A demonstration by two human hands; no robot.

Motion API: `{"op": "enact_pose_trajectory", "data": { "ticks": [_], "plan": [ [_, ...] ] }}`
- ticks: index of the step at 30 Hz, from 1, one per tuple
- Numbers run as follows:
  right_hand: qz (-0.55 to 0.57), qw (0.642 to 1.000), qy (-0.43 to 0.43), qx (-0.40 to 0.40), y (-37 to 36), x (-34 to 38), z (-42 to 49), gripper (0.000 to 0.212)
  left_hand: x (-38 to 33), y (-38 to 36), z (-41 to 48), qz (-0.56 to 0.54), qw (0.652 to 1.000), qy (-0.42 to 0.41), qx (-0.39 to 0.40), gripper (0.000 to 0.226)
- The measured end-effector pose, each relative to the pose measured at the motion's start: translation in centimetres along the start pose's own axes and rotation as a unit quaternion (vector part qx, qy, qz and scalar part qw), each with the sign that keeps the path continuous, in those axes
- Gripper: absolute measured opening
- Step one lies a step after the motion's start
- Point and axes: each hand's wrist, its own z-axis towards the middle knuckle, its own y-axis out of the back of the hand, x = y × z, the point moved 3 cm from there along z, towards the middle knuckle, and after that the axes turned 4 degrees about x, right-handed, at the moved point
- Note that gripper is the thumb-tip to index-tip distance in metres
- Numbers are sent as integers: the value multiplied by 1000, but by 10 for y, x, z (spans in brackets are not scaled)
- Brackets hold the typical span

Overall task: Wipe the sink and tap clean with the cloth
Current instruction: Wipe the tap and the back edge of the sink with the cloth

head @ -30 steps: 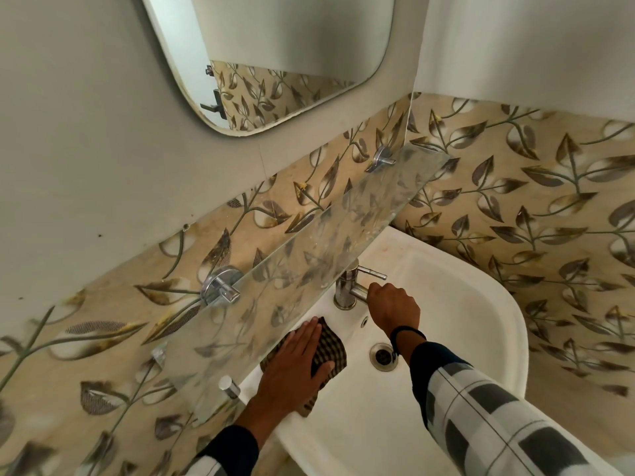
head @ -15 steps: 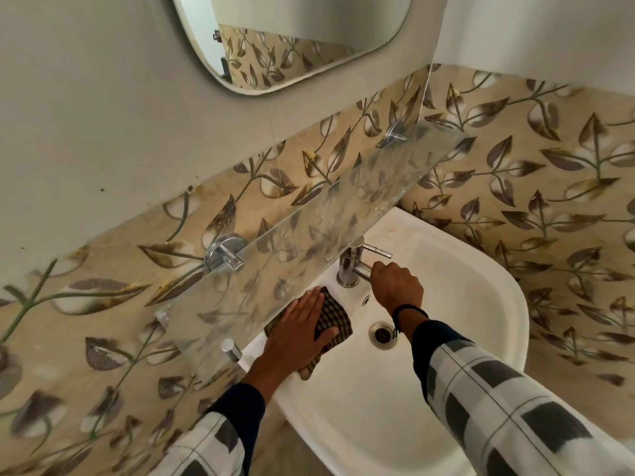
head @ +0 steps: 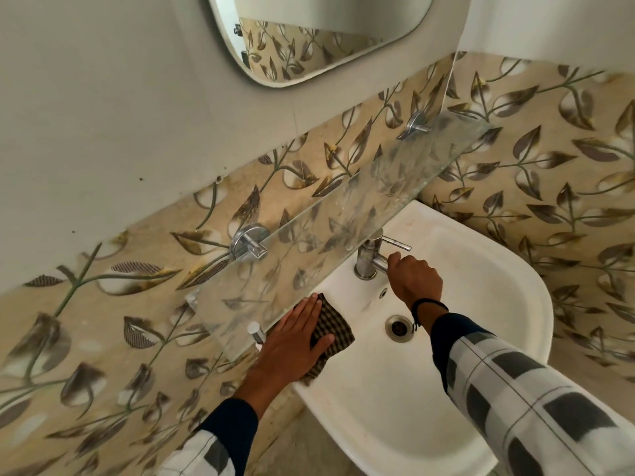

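Head view: left hand (head: 292,341) flat on cloth (head: 331,333), right hand (head: 414,281) fisted round tap (head: 369,257) spout

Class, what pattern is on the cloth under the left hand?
A dark and tan check on the cloth, clearest in the head view.

Your left hand (head: 293,341) lies flat on the dark checked cloth (head: 331,333), pressing it onto the rim of the white sink (head: 481,338); the cloth sticks out past your fingertips and under your palm. The chrome tap (head: 369,257) stands upright, its spout inside your closed right hand (head: 414,281).
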Motion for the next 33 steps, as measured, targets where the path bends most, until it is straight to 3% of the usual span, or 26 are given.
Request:
{"op": "enact_pose_trajectory", "data": {
  "ticks": [7,19,27,30,33],
  "plan": [
    [24,999,-9,22,2,0,-2,39,8,-4,-35,-26,998,54,4,74],
    [111,992,-54,18,17,5,-10,45,-16,4,21,-15,1000,21,-16,84],
    [-62,996,59,31,20,11,-15,29,-44,11,77,-24,999,27,-33,90],
    [-142,985,94,16,23,14,-22,27,-53,15,92,-35,999,23,-22,80],
    [-146,984,96,19,25,15,-22,25,-53,16,104,-21,1000,7,-18,69]
  ]
}}
